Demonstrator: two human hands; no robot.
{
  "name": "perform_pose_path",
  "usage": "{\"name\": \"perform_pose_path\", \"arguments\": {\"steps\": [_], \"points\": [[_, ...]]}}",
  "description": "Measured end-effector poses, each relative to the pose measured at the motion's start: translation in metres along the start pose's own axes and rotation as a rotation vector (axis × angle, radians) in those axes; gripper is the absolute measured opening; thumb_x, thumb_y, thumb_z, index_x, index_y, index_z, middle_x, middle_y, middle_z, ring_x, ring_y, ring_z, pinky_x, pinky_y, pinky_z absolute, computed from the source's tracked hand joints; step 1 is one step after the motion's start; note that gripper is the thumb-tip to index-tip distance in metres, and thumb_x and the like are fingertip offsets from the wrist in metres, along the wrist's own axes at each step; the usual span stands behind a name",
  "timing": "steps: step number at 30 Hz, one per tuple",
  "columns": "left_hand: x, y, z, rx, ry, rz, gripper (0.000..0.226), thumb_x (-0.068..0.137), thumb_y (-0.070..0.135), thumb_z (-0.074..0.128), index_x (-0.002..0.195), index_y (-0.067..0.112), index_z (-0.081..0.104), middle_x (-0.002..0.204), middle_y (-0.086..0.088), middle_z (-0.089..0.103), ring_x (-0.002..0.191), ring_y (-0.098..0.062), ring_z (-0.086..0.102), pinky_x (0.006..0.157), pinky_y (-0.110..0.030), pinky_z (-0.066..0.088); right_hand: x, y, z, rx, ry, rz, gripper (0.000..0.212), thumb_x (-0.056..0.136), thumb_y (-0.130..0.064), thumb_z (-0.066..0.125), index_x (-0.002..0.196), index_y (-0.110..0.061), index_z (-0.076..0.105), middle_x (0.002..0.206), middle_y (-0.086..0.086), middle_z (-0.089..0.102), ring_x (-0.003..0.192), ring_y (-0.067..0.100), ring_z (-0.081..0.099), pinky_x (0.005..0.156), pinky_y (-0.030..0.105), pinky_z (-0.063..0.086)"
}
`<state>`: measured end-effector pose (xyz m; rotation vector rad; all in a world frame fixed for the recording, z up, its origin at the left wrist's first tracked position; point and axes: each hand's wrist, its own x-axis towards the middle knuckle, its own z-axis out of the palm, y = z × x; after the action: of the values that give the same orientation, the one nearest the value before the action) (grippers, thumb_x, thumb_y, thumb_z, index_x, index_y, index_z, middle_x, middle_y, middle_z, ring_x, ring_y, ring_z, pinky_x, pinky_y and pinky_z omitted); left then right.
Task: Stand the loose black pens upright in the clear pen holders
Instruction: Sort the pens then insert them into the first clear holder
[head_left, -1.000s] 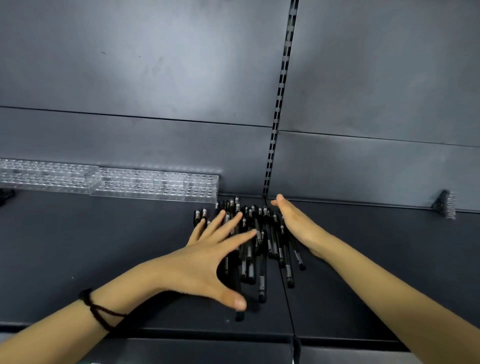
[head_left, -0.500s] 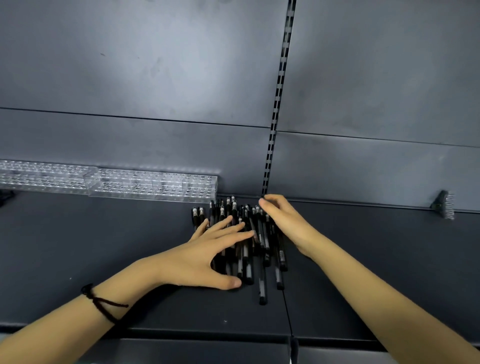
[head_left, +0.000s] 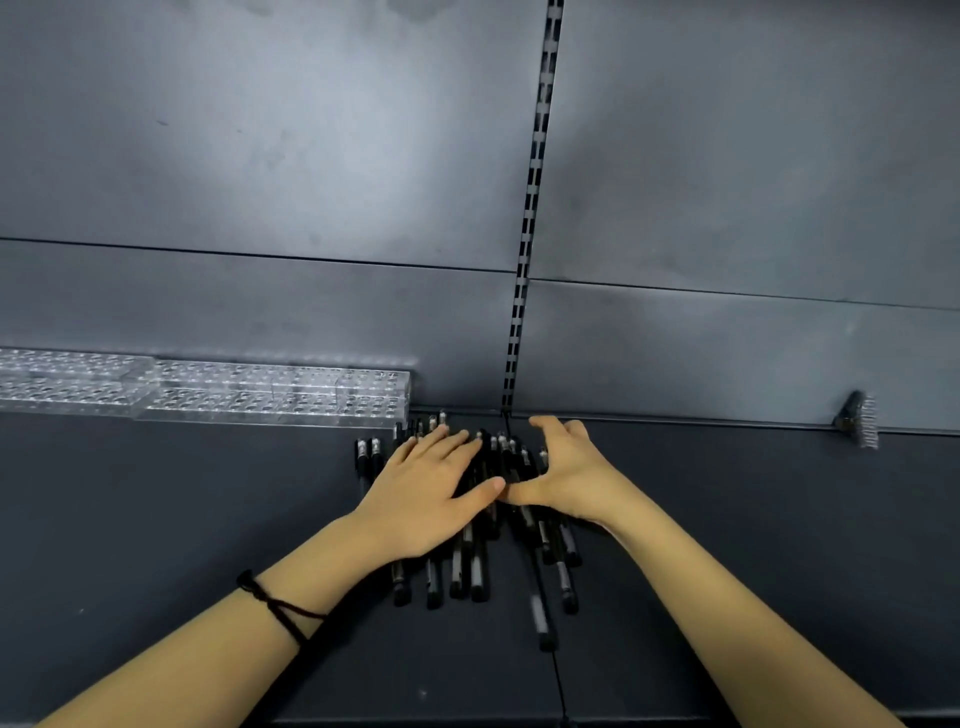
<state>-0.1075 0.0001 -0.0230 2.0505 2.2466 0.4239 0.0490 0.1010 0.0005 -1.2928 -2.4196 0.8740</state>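
A heap of several loose black pens (head_left: 470, 569) lies on the dark shelf, against the back panel. My left hand (head_left: 426, 493) lies flat on the left part of the heap, fingers straight and pointing away. My right hand (head_left: 569, 473) arches over the right part, fingers bent down onto the pens, its thumb meeting my left thumb. Clear pen holders (head_left: 275, 395) with rows of empty holes stand in a line along the back wall, just left of the heap. Much of the heap is hidden under both hands.
The dark shelf (head_left: 156, 545) stretches left and right of the heap. A slotted upright rail (head_left: 530, 228) runs up the back panel above the pens. A small bracket (head_left: 857, 418) sticks out at the far right of the back wall.
Both hands have closed in over the heap until the thumbs touch. The pens have been pushed together into a tighter bundle, and the right hand's fingers have bent down.
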Motion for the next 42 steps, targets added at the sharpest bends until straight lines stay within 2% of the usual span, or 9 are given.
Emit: {"name": "perform_pose_path", "arguments": {"steps": [8, 17, 23, 27, 29, 32, 34, 38, 42], "points": [[0.000, -0.009, 0.001, -0.128, 0.036, -0.007, 0.069, 0.095, 0.060, 0.021, 0.153, 0.024, 0.025, 0.160, 0.010, 0.020, 0.149, -0.006, 0.004, 0.122, -0.032, 0.007, 0.003, 0.006, -0.016, 0.028, -0.038, 0.055, 0.093, 0.071, -0.026, 0.085, 0.147, -0.017, 0.032, 0.135, 0.005, 0.049, 0.117, 0.017, 0.053, 0.090, 0.024, 0.044], [-0.001, -0.008, 0.001, -0.146, 0.046, -0.001, 0.065, 0.097, 0.058, 0.022, 0.153, 0.025, 0.026, 0.159, 0.011, 0.023, 0.149, -0.008, 0.006, 0.121, -0.033, 0.008, 0.016, 0.001, -0.019, -0.117, -0.114, 0.079, 0.066, 0.080, -0.024, 0.078, 0.136, -0.011, 0.046, 0.138, 0.003, 0.049, 0.125, 0.019, 0.049, 0.094, 0.025, 0.041], [0.001, -0.010, 0.001, -0.169, 0.076, 0.022, 0.057, 0.100, 0.052, 0.031, 0.150, 0.025, 0.033, 0.156, 0.011, 0.029, 0.148, -0.009, 0.011, 0.121, -0.033, 0.010, 0.026, 0.004, -0.015, -0.161, -0.139, 0.072, 0.030, 0.085, -0.021, 0.066, 0.109, -0.006, 0.057, 0.099, 0.008, 0.060, 0.084, 0.020, 0.056, 0.068, 0.028, 0.042], [0.001, -0.008, -0.006, -0.443, 0.287, 0.039, 0.034, 0.100, 0.032, 0.049, 0.129, 0.019, 0.061, 0.130, 0.010, 0.058, 0.130, -0.007, 0.045, 0.106, -0.009, 0.025, 0.031, 0.001, -0.028, 0.230, -0.152, 0.023, 0.028, 0.090, -0.030, 0.067, 0.107, -0.008, 0.061, 0.095, 0.005, 0.066, 0.091, 0.020, 0.062, 0.084, 0.034, 0.052], [0.000, -0.002, -0.014, -0.794, 0.338, -0.053, 0.023, 0.099, 0.022, 0.052, 0.114, 0.020, 0.069, 0.115, 0.012, 0.067, 0.116, -0.005, 0.058, 0.098, -0.008, 0.036, 0.030, -0.010, -0.033, 0.548, -0.167, 0.033, 0.024, 0.092, -0.026, 0.065, 0.107, -0.008, 0.061, 0.090, 0.005, 0.067, 0.085, 0.018, 0.062, 0.076, 0.035, 0.054], [-0.001, 0.004, -0.025, -1.445, 0.146, -0.178, 0.025, 0.100, 0.020, 0.047, 0.112, 0.011, 0.067, 0.115, -0.007, 0.071, 0.110, -0.019, 0.066, 0.097, -0.028, 0.050, 0.032, -0.033, -0.032, 0.963, -0.181, -0.007, 0.011, 0.096, -0.018, 0.058, 0.093, -0.008, 0.058, 0.077, 0.002, 0.066, 0.066, 0.012, 0.061, 0.058, 0.026, 0.053], [-0.004, 0.007, -0.030, -1.676, -0.056, -0.251, 0.037, 0.099, 0.032, 0.042, 0.120, 0.007, 0.060, 0.118, -0.015, 0.069, 0.109, -0.025, 0.067, 0.095, -0.034, 0.052, 0.033, -0.046, -0.026, 1.232, -0.191, -0.035, 0.012, 0.099, -0.011, 0.051, 0.087, -0.007, 0.051, 0.072, 0.005, 0.060, 0.059, 0.012, 0.054, 0.052, 0.022, 0.048], [-0.009, 0.009, -0.033, -1.710, -0.288, -0.238, 0.057, 0.093, 0.047, 0.041, 0.127, 0.004, 0.056, 0.119, -0.019, 0.068, 0.112, -0.032, 0.065, 0.098, -0.038, 0.052, 0.039, -0.053, -0.011, 1.362, -0.055, -0.042, 0.011, 0.098, -0.013, 0.054, 0.101, -0.003, 0.052, 0.077, 0.004, 0.061, 0.063, 0.012, 0.057, 0.056, 0.023, 0.050], [-0.010, 0.013, -0.034, -1.655, -0.245, -0.209, 0.052, 0.088, 0.045, 0.050, 0.122, 0.007, 0.064, 0.115, -0.015, 0.070, 0.106, -0.027, 0.068, 0.092, -0.034, 0.055, 0.039, -0.053, 0.000, 1.302, 0.083, -0.058, 0.020, 0.098, -0.016, 0.055, 0.113, -0.003, 0.052, 0.083, 0.002, 0.065, 0.069, 0.013, 0.063, 0.063, 0.025, 0.055]]}}
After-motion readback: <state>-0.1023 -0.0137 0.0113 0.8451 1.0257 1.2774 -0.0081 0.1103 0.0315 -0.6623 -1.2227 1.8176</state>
